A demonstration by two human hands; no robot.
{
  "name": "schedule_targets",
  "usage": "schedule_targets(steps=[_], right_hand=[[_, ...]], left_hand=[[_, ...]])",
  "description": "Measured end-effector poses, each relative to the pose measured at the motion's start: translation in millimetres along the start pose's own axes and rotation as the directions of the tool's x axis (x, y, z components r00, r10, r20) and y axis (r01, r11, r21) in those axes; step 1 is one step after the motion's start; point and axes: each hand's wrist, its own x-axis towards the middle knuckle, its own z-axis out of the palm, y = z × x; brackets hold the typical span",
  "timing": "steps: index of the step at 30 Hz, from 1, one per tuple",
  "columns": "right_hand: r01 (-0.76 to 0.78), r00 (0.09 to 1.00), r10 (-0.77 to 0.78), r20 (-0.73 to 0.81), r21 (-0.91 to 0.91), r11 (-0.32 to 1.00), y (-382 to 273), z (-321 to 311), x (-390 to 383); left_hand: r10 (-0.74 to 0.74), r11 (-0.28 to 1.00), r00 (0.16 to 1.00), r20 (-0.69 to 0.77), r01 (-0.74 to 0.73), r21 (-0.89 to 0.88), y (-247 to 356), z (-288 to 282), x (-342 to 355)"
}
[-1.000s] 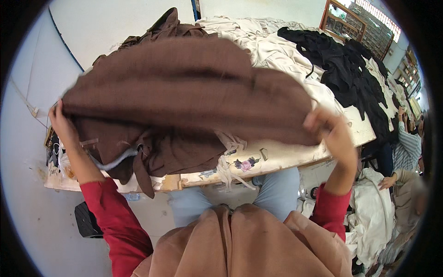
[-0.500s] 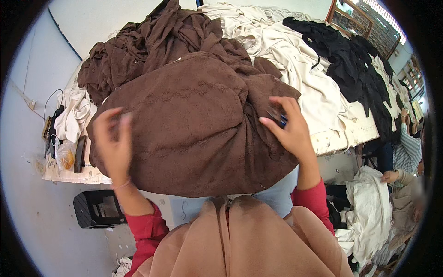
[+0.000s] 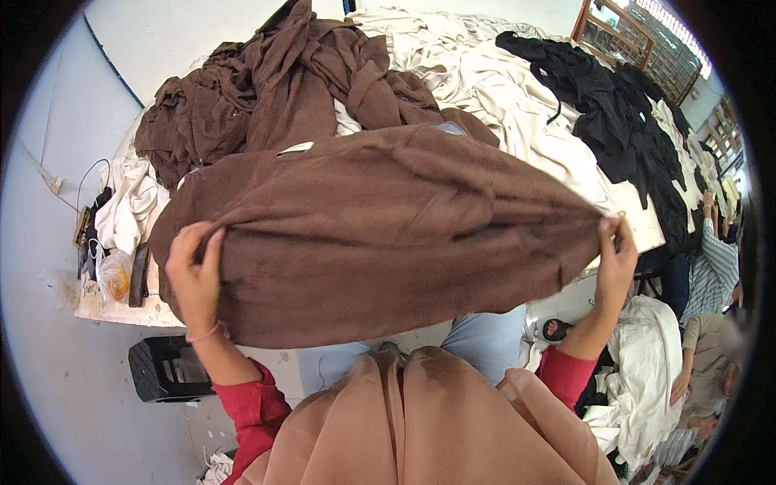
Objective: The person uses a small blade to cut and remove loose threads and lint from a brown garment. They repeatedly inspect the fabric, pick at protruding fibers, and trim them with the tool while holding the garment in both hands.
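A brown cloth garment (image 3: 364, 242) is stretched taut between my two hands, its near edge hanging over the table's front above my lap. My left hand (image 3: 194, 271) pinches a fold at its left side, and creases run from there toward the middle. My right hand (image 3: 617, 246) is closed on the garment's right corner, pulled out past the table edge. Whether anything else lies in the right palm is hidden. Behind the garment rises a heap of more brown cloth (image 3: 275, 89).
White cloth (image 3: 485, 89) and black cloth (image 3: 598, 105) cover the table's back right. At left are a plastic bag with orange contents (image 3: 115, 275) and a black stool (image 3: 166, 368) below. Co-workers sit at right, one in a striped sleeve (image 3: 713, 263), near a white cloth pile (image 3: 647, 364).
My right hand has moved right and now grips the cloth's corner; a small dark blue tool seen in it no longer shows. My left hand has closed on the cloth, which is pulled wide.
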Motion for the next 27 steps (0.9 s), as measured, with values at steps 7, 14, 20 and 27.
schedule_targets(steps=[7,14,20,27], right_hand=[[0.108,0.834,-0.019,0.551,-0.130,0.986,-42.4,8.0,-28.4],[0.216,0.725,-0.250,0.642,0.133,0.967,-93.8,76.0,-42.6],[0.087,0.688,-0.183,0.703,0.170,0.982,-101.5,93.3,-56.0],[0.143,0.632,-0.212,0.745,0.157,0.977,-121.2,98.0,-55.4]], left_hand=[[0.007,0.959,0.965,0.263,-0.081,0.272,37.4,-11.9,-13.5],[-0.005,0.951,0.937,0.349,0.112,-0.287,105.5,37.5,-22.8],[-0.150,0.866,0.872,0.466,0.343,-0.363,111.4,65.5,-33.8],[-0.159,0.891,0.905,0.393,0.304,-0.338,113.1,71.1,-36.9]])
